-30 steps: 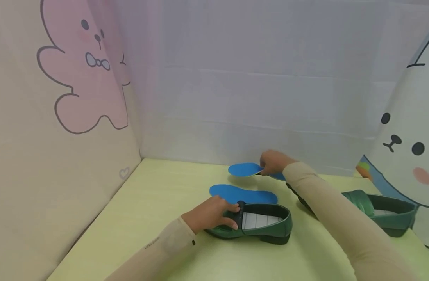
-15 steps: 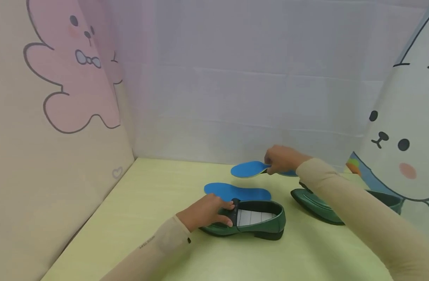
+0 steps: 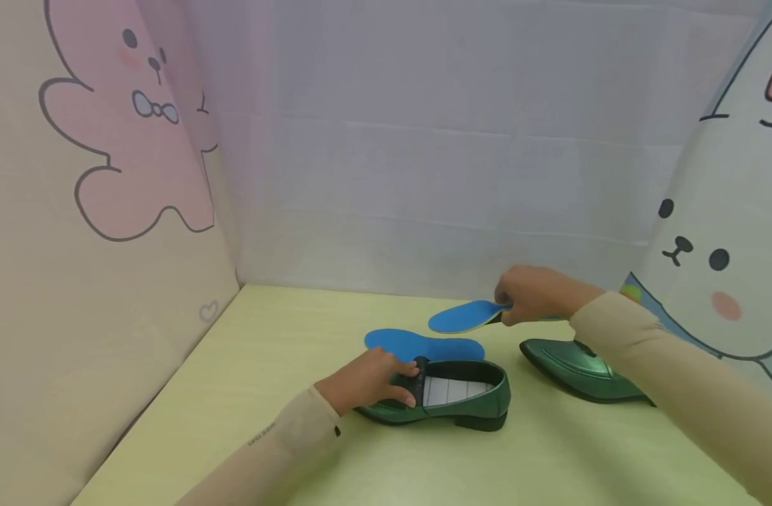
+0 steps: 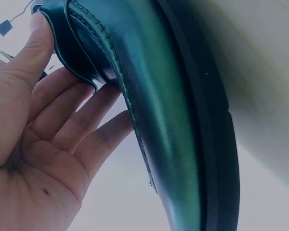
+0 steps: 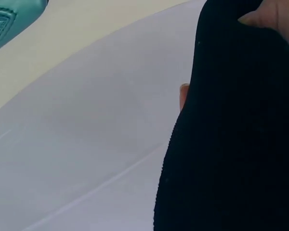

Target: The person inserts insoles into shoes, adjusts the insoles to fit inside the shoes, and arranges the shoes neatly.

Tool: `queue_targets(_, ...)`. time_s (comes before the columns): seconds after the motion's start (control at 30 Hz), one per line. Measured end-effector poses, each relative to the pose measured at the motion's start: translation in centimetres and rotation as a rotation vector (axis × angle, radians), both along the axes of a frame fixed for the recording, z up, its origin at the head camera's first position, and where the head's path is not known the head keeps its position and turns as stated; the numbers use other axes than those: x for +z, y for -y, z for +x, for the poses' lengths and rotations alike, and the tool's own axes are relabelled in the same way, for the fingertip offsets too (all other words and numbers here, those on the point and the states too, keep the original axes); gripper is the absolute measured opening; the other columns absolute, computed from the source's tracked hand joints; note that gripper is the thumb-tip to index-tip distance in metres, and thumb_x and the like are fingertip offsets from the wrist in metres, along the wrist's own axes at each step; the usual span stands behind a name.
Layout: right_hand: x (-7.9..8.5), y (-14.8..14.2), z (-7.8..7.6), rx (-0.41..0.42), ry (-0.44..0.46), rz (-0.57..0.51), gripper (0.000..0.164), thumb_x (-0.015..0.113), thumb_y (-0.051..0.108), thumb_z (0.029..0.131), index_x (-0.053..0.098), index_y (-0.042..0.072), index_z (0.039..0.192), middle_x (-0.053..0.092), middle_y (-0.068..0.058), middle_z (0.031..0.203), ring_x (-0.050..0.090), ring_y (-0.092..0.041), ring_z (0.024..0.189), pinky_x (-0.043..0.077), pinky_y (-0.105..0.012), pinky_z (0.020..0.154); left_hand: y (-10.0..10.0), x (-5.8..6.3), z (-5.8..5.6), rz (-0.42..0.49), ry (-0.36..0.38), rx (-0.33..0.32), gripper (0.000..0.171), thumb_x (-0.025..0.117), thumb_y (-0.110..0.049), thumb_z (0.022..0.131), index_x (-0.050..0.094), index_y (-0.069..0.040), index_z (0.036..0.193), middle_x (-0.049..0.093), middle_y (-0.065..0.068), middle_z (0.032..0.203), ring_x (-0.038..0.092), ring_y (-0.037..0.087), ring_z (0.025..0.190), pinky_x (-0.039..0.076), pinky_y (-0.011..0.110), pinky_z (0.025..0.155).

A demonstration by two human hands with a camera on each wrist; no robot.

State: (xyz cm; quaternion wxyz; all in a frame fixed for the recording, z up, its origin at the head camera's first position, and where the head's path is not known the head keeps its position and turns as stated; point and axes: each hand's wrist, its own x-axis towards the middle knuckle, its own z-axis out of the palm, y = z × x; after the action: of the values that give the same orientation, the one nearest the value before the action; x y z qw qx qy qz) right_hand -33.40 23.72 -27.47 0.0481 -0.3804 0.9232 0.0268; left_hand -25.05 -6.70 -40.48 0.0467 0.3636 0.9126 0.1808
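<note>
Where light slides along the near shoe, we see a glossy green, leather-like upper with raised stitching, a dark sole and a low block heel. A black band crosses its instep, and thin dark lines run over the pale lining inside. Directly behind it lies the flat insole, blue, smooth-faced and waisted in the middle. The held insole shares that blue top but shows a thin yellowish edge; from the right wrist we see its dark, matt underside and finely ridged border.

We make out a line of small dark characters on the left sleeve, too small to read, and a little dark tag near the cuff.

Our left hand grips the near shoe at the band, thumb and fingers bent about it. Our right hand pinches the held insole around its middle, the thumb against the underside; the insole tilts, its broad end pointing left, beyond the flat insole and near the pale curtain. To the right, the second shoe, equally glossy, points its toe leftward, its rear hidden behind the right sleeve.
</note>
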Motion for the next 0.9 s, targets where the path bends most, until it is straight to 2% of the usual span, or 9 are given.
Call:
queue_targets(0.1, 0.7, 0.0, 1.3, 0.003, -0.007, 0.009, 0.008, 0.066, 0.021, 0.071, 0.059, 0.022, 0.066, 0.048, 0.009, 0.060, 0.040, -0.010, 0.056, 0.032, -0.028, 0.050, -0.1, 0.1, 0.0, 0.003, 0.007, 0.000, 0.061, 0.063, -0.053, 0.076, 0.058, -0.018, 0.126, 0.057, -0.006, 0.124, 0.041, 0.006, 0.051, 0.028, 0.022, 0.047)
queue_targets(0.3, 1.4, 0.6, 3.5, 0.064, -0.014, 0.012, 0.013, 0.064, 0.018, 0.071, 0.054, 0.022, 0.063, 0.039, 0.009, 0.058, 0.034, -0.009, 0.054, 0.026, -0.027, 0.049, 0.0, 0.5, 0.1, -0.010, 0.029, 0.006, 0.060, 0.063, -0.051, 0.077, 0.057, -0.019, 0.127, 0.056, -0.006, 0.125, 0.045, 0.005, 0.053, 0.030, 0.022, 0.048)
queue_targets(0.5, 1.4, 1.2, 4.9, 0.081, -0.021, 0.034, 0.014, 0.061, 0.015, 0.069, 0.052, 0.022, 0.062, 0.032, 0.008, 0.059, 0.028, -0.010, 0.053, 0.022, -0.028, 0.049, -0.1, 0.4, 0.1, -0.015, 0.048, 0.022, 0.060, 0.064, -0.051, 0.076, 0.057, -0.019, 0.127, 0.056, -0.006, 0.126, 0.043, 0.008, 0.047, 0.027, 0.023, 0.047)
queue_targets(0.7, 1.4, 1.6, 6.2, 0.095, -0.012, 0.071, 0.018, 0.062, 0.013, 0.070, 0.051, 0.022, 0.059, 0.029, 0.007, 0.059, 0.025, -0.011, 0.054, 0.021, -0.029, 0.049, -0.3, 0.5, 0.2, -0.017, 0.051, 0.020, 0.060, 0.064, -0.051, 0.076, 0.057, -0.018, 0.127, 0.056, -0.006, 0.125, 0.044, 0.006, 0.051, 0.029, 0.022, 0.048)
queue_targets(0.9, 1.2, 2.4, 7.4, 0.088, -0.026, 0.148, 0.027, 0.057, 0.008, 0.069, 0.037, 0.022, 0.056, 0.021, 0.006, 0.062, 0.019, -0.012, 0.056, 0.019, -0.032, 0.050, -0.3, 0.3, 0.1, -0.011, 0.050, 0.014, 0.061, 0.063, -0.052, 0.077, 0.057, -0.018, 0.127, 0.055, -0.005, 0.126, 0.044, 0.007, 0.051, 0.027, 0.023, 0.047)
